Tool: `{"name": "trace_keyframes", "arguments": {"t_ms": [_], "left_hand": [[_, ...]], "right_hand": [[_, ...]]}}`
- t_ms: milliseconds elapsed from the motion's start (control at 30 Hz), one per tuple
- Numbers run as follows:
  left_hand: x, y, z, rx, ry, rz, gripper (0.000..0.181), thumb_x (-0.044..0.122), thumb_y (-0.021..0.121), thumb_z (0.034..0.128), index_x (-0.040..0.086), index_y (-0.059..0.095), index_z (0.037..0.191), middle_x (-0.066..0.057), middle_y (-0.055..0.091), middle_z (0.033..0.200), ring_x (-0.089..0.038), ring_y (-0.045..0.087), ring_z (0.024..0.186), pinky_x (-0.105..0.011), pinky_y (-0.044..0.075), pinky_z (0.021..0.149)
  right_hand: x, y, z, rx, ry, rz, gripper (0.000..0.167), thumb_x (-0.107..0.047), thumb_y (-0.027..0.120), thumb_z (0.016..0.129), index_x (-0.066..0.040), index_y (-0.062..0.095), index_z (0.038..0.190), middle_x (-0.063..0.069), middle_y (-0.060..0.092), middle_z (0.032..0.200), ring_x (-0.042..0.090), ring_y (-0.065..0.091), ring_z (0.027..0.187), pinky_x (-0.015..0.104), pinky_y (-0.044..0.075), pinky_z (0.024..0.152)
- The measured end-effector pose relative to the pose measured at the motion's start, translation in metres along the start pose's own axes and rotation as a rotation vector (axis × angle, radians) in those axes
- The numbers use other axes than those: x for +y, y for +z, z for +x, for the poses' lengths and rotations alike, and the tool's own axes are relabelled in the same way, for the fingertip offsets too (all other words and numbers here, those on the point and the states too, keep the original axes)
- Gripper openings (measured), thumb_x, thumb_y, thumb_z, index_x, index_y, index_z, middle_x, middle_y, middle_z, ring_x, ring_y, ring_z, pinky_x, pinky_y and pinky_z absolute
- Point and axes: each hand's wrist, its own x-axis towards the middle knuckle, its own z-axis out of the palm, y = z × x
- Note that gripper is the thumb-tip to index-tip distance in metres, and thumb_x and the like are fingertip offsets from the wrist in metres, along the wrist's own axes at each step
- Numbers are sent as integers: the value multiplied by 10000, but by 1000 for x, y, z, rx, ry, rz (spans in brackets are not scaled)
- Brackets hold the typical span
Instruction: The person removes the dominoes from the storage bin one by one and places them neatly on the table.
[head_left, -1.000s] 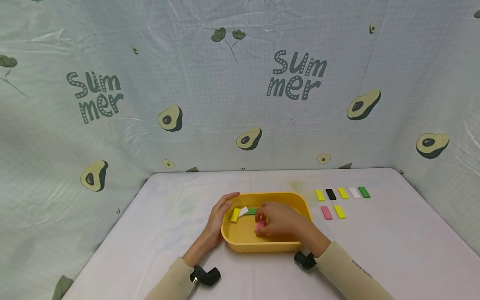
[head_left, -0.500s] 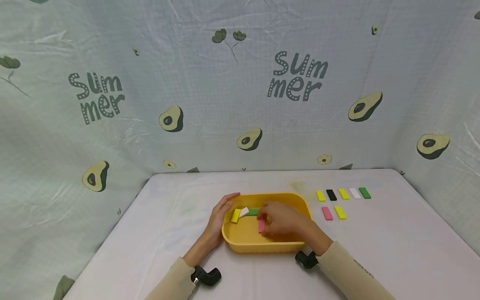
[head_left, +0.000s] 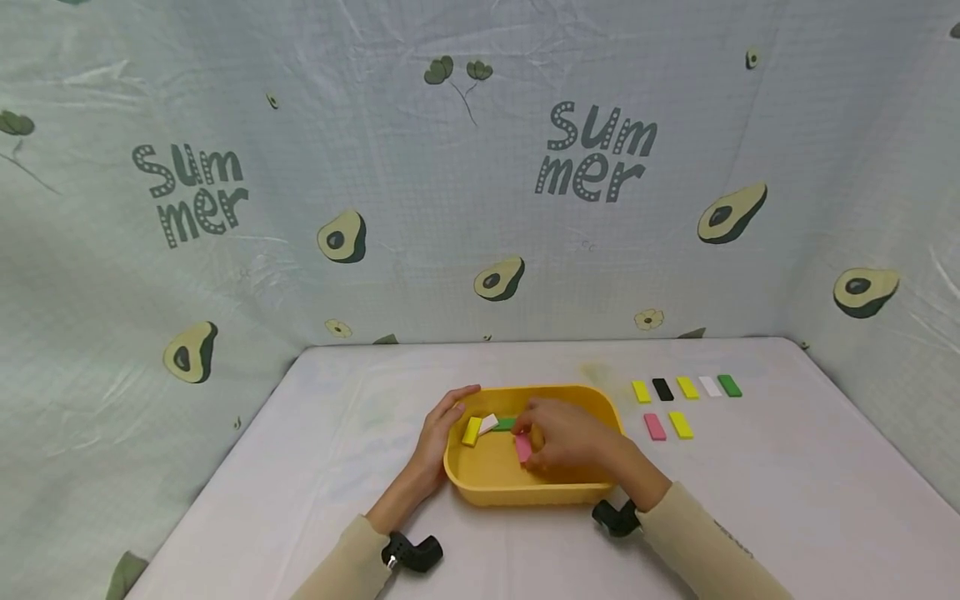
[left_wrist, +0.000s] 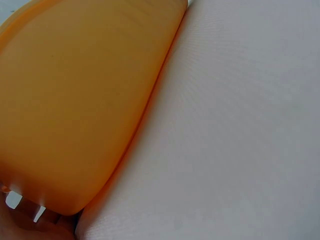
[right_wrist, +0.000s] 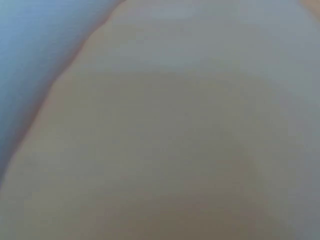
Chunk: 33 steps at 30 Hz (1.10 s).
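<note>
In the head view, a yellow plastic tray stands on the table. My left hand holds its left side, fingers along the outer wall and reaching round the far left corner. The tray's outer wall fills much of the left wrist view. My right hand is inside the tray, thumb and finger at the two ends of a small pink block. Left of it in the tray lie a yellow block, a white block and a green block, partly hidden. The right wrist view is blurred.
Right of the tray, two rows of small blocks lie on the white-covered table. They include a black block, a second pink block and a second green block. A printed cloth hangs behind.
My right hand has shifted slightly right, and the pink block has turned from a slant to nearly upright in view. The left hand and tray have stayed in place.
</note>
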Motion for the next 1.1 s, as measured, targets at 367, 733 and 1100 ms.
{"name": "trace_keyframes", "arguments": {"t_ms": [367, 733, 1100], "left_hand": [[-2, -2, 0, -8, 9, 17, 450, 259, 376, 1105, 83, 513, 1496, -122, 472, 1584, -295, 453, 1448, -492, 296, 1272], [-3, -3, -2, -20, 15, 5, 457, 267, 377, 1109, 70, 497, 1504, -132, 454, 1594, -307, 444, 1456, -509, 300, 1272], [-2, -5, -4, -23, 28, 15, 455, 263, 376, 1108, 72, 500, 1501, -137, 457, 1592, -314, 446, 1455, -512, 289, 1277]], "right_hand": [[-1, -23, -9, 16, -46, 4, 339, -195, 831, 821, -135, 762, 1147, -24, 647, 1125, 141, 588, 904, 277, 575, 821], [5, -55, -26, 92, -86, -33, 373, -228, 850, 836, -110, 770, 1181, 4, 658, 1106, 92, 508, 735, 198, 484, 645], [12, -76, -41, 145, -75, 8, 361, -160, 841, 836, -106, 762, 1185, 38, 649, 1149, 105, 526, 743, 206, 516, 644]]}}
